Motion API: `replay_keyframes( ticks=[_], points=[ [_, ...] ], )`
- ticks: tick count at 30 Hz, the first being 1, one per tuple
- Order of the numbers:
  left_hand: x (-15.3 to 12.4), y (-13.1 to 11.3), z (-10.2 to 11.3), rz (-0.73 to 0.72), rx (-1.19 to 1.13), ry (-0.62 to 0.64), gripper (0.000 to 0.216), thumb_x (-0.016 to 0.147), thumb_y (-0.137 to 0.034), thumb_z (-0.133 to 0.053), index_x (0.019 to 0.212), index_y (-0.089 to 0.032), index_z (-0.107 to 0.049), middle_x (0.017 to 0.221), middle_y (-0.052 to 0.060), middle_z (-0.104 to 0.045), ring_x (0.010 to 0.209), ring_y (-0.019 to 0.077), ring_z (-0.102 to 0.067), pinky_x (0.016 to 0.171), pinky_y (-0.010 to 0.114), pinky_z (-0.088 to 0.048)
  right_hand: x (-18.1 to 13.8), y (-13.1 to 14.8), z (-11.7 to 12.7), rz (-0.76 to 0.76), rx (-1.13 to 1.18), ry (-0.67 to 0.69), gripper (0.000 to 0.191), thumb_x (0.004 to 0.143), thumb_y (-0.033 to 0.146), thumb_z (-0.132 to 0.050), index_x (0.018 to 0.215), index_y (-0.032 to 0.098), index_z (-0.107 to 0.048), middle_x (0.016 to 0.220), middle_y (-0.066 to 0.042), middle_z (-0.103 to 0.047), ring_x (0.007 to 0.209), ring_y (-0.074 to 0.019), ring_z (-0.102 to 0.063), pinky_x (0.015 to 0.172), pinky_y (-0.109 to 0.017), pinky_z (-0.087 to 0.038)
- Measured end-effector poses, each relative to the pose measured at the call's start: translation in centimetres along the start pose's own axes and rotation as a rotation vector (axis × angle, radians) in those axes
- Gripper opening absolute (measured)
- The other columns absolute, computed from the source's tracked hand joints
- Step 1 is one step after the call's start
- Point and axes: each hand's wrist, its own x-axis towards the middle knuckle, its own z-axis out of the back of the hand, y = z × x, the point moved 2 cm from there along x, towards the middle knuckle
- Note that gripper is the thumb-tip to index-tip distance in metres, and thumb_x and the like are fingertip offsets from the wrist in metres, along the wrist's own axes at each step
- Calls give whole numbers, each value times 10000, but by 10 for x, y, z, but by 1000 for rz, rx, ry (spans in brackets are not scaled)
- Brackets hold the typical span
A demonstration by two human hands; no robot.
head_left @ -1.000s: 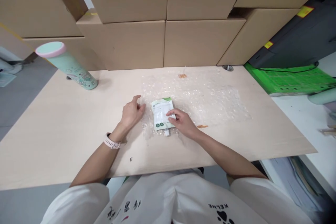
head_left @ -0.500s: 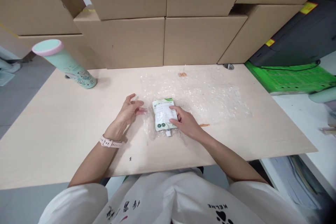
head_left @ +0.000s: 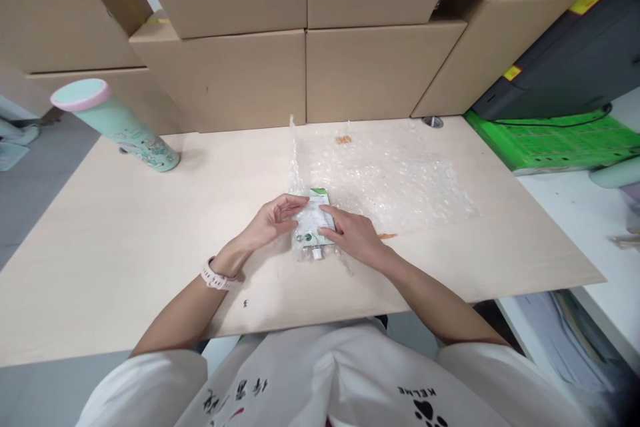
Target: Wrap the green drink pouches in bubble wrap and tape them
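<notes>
Both hands meet over a small white-and-green pouch (head_left: 314,221) lying on a sheet of clear bubble wrap (head_left: 400,187) in the middle of the pale wooden table (head_left: 125,240). Nearest to the camera, the person's white printed shirt (head_left: 320,387) fills the bottom of the view, and the two bare forearms reach forward from it. On the left wrist sits a light pink watch (head_left: 216,278).

Left hand (head_left: 273,220) has its fingers curled in a loose, narrow pinch on the left edge of the bubble wrap, which it folds over the left side of the pouch; a strip of that wrap stands upright just behind the fingers. Right hand (head_left: 353,235) lies flat with its fingers spread slightly, pressing down on the right half of the pouch and gripping nothing. The pouch's small white spout (head_left: 317,255) pokes out toward the person between the two hands.

Just to the right of the right hand, a small brown scrap (head_left: 386,236) lies on the edge of the wrap. Farther back, another brownish scrap (head_left: 343,140) rests near the wrap's far edge. A mint-green bottle with a pink lid (head_left: 116,125) stands at the table's far left. Stacked cardboard boxes (head_left: 300,33) line the back of the table, and a green crate (head_left: 560,143) sits at the right.
</notes>
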Motion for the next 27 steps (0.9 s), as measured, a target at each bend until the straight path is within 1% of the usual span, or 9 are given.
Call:
replay_keyframes(
  ticks=[5,8,11,13,15,18,22,24,27],
  points=[
    [-4,-1,-8,-70,485,-11,505,811,-181,-696,1301,-228,-583,1347,98,-606,1260,253,-565,1104,448,-425,0,-3,-3,34,-17,-42,479,958,419,-552,1398,232,-515,875,-18,-691,717,-174,-619,631,-277,-387],
    [-4,0,-10,-109,667,-43,536,808,-193,-702,1325,-244,-568,1321,95,-623,1223,260,-586,1066,447,-454,-4,3,-3,115,-23,-264,278,982,333,-512,1170,197,-667,860,-38,-685,724,-166,-609,618,-281,-395],
    [-4,1,-11,-142,715,-39,533,821,-207,-693,1335,-242,-556,1316,98,-625,1212,252,-597,1052,431,-469,-11,21,-4,371,-22,-482,245,996,276,-477,968,180,-701,881,-66,-677,824,-176,-601,724,-303,-445],
    [-4,1,-11,-160,725,-37,512,832,-205,-676,1329,-233,-559,1314,100,-628,1205,244,-602,1049,421,-473,-17,36,-10,583,-75,-443,216,980,324,-525,1017,178,-680,964,-80,-676,917,-203,-587,809,-340,-457],
    [-4,0,-11,-158,730,-47,492,827,-201,-670,1310,-225,-576,1293,96,-641,1187,241,-612,1043,412,-477,-20,45,-19,670,-210,-330,273,955,399,-571,1078,166,-646,1028,-96,-656,959,-235,-566,816,-374,-459],
    [1,-3,-6,-128,717,-76,433,860,-197,-602,1292,-221,-595,1265,87,-656,1155,231,-625,1021,398,-490,-24,51,-30,629,-418,-202,381,918,471,-613,1114,144,-598,1030,-113,-617,942,-257,-540,775,-385,-462],
    [21,-4,15,-159,731,-106,473,796,-39,-422,1172,-203,-657,1220,63,-687,1179,215,-606,1090,431,-420,-26,54,-35,595,-517,-190,375,914,476,-613,1075,139,-575,995,-106,-592,905,-247,-531,765,-369,-470],
    [34,-2,28,-178,629,-61,501,689,-8,-413,1089,-174,-665,1167,64,-709,1171,208,-619,1095,424,-417,-26,56,-35,598,-541,-216,278,945,402,-589,1035,139,-577,944,-93,-588,880,-239,-540,741,-358,-472],
    [50,2,41,-134,423,20,462,620,-31,-416,996,-145,-658,1090,80,-731,1115,205,-659,1044,409,-462,-26,59,-35,595,-569,-263,101,978,168,-494,970,147,-593,870,-77,-598,818,-213,-556,673,-331,-463]
  ],
)
